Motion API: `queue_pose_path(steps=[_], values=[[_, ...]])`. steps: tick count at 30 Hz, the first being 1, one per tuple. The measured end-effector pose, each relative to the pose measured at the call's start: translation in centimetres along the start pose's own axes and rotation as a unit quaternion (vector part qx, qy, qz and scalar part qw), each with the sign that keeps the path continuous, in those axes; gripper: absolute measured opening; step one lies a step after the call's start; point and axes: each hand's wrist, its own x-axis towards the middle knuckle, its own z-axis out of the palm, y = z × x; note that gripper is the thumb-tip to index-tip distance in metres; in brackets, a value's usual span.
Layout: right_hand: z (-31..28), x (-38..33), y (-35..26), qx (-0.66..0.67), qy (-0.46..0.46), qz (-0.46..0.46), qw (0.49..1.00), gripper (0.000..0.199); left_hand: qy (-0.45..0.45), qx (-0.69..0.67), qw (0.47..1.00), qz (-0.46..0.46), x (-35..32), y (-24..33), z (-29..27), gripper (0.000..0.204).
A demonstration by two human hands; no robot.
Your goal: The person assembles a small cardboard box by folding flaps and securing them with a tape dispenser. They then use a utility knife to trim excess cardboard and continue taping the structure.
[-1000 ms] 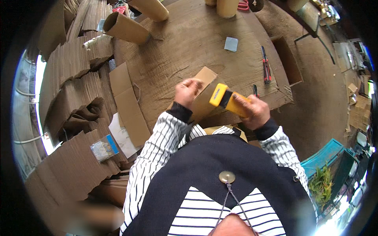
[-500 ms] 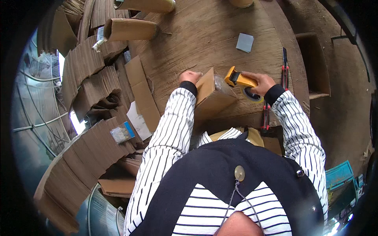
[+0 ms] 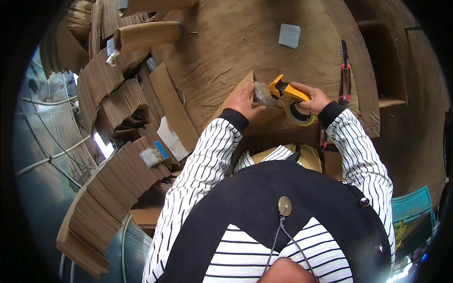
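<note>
A brown cardboard box [image 3: 270, 113] stands on the table's near side, with clear plastic [image 3: 262, 93] showing at its end. My left hand [image 3: 243, 101] grips the box, fingers over its upper part and thumb set apart on the side nearer me. In my right hand [image 3: 315, 98] is a yellow tape dispenser [image 3: 296, 92], gripped by its handle. Its tape roll [image 3: 301, 114] hangs below, and its front end lies close to the box beside the plastic. The box's lower part and some right-hand fingers are hidden.
A red-and-black utility knife [image 3: 345, 80] lies near the wooden table's [image 3: 212, 52] right edge; another [image 3: 323, 137] is partly hidden by my right sleeve. Pale square paper [image 3: 289, 36] lies farther back. Flattened cardboard stacks [image 3: 106, 188] crowd the left. An open box [image 3: 384, 66] sits beyond the right edge.
My left hand has moved right, from the box's left side onto its upper part, and its fingers have spread over it. The dispenser has tilted, with its roll more in view.
</note>
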Motion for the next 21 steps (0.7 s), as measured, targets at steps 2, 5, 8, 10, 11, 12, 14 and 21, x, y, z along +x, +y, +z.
queue_pose_path(steps=[2,5,8,10,11,12,14,21], values=[[0.2,-1.0,0.7,0.05,-0.023,0.05,0.997,0.069,0.02,-0.001,1.0,-0.004,0.0,-0.2,0.1,0.072],[1.0,-4.1,1.5,0.102,-0.018,0.064,0.993,0.071,-0.007,-0.005,0.999,-0.042,0.0,0.8,-0.9,0.067],[2.0,-8.3,1.4,0.114,0.052,0.022,0.992,0.069,0.018,0.003,0.999,-0.036,-0.1,0.4,-0.2,0.062],[2.8,-11.2,0.8,0.141,0.054,0.086,0.985,0.07,0.04,0.011,0.999,-0.027,-0.1,0.0,0.1,0.059],[3.3,-12.5,0.8,0.133,0.061,0.09,0.985,0.07,0.04,0.015,0.999,-0.023,0.0,-0.3,0.4,0.059],[4.0,-13.7,0.9,0.124,0.068,0.096,0.985,0.071,0.042,0.017,0.999,-0.019,0.2,-0.8,0.8,0.059],[5.6,-16.1,1.3,0.067,0.105,0.072,0.99,0.07,-0.022,0.009,0.996,-0.086,0.3,1.4,-0.7,0.062],[12.4,-15.2,2.2,-0.106,0.114,0.116,0.981,0.069,-0.018,0.026,0.997,-0.064,0.0,0.9,-0.5,0.065]])
